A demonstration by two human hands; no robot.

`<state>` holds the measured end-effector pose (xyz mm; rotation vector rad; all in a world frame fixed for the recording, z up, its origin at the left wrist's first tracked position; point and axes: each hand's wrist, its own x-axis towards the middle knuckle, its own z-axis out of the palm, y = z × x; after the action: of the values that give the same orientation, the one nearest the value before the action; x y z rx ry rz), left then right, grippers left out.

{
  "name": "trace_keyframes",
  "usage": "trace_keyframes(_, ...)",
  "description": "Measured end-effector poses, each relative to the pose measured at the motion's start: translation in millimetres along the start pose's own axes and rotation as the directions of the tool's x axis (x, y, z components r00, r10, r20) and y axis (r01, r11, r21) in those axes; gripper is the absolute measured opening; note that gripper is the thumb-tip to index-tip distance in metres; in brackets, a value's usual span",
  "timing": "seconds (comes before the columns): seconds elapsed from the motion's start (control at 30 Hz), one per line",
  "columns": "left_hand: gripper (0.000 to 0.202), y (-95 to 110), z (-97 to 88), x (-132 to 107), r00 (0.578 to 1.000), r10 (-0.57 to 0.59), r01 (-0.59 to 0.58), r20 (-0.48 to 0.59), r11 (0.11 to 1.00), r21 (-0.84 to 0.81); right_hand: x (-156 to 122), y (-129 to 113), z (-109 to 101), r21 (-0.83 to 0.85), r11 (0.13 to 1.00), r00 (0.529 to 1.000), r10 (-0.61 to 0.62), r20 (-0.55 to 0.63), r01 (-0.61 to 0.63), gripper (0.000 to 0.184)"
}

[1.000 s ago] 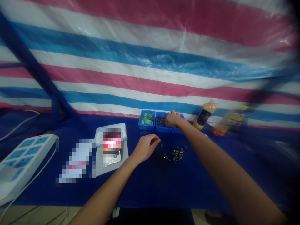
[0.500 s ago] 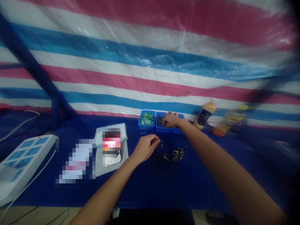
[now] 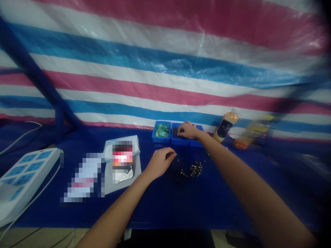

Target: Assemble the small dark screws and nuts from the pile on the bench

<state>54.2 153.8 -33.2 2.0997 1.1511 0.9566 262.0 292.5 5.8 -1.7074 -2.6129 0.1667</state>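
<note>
My right hand (image 3: 187, 131) reaches into a blue plastic bin (image 3: 180, 135), its fingers down among the dark metal screws (image 3: 176, 132) lying there. Just left of that bin, a second blue bin (image 3: 161, 132) holds green packets. My left hand (image 3: 160, 163) rests on the blue table cover (image 3: 207, 206) with its fingers curled, close to a small screw (image 3: 178, 160). A loose heap of metal screws (image 3: 195, 169) lies to the right of those fingers. Whether either hand holds a screw is hidden by the fingers.
A white power strip (image 3: 26, 179) with a cable sits at the left. A blurred packet (image 3: 122, 160) lies on a grey sheet (image 3: 136, 174), beside another blurred packet (image 3: 85, 177). Plastic bottles (image 3: 224, 127) stand at the back right, before a striped tarp (image 3: 165, 69).
My right hand has shifted left and deeper over the screws in the bin. My left hand has barely moved.
</note>
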Motion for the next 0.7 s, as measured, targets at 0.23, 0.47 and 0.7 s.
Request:
trace_keyframes(0.23,0.019,-0.1,2.5,-1.0,1.0,-0.004,0.004,-0.006,1.0,-0.018,-16.4,18.7,-1.2,0.464,0.884,0.895,0.165,-0.416,0.052,0.034)
trace_keyframes(0.47,0.02,0.3,4.2,-1.8,1.0,-0.009,0.009,0.016,1.0,-0.018,-52.9,53.4,4.9,0.645,0.757,0.814,0.439,-0.38,-0.107,0.023)
trace_keyframes(0.7,0.019,-0.2,5.2,-0.9,1.0,-0.012,0.012,0.021,1.0,-0.007,-68.2,64.1,10.7,0.611,0.739,0.741,0.574,-0.35,-0.284,0.033)
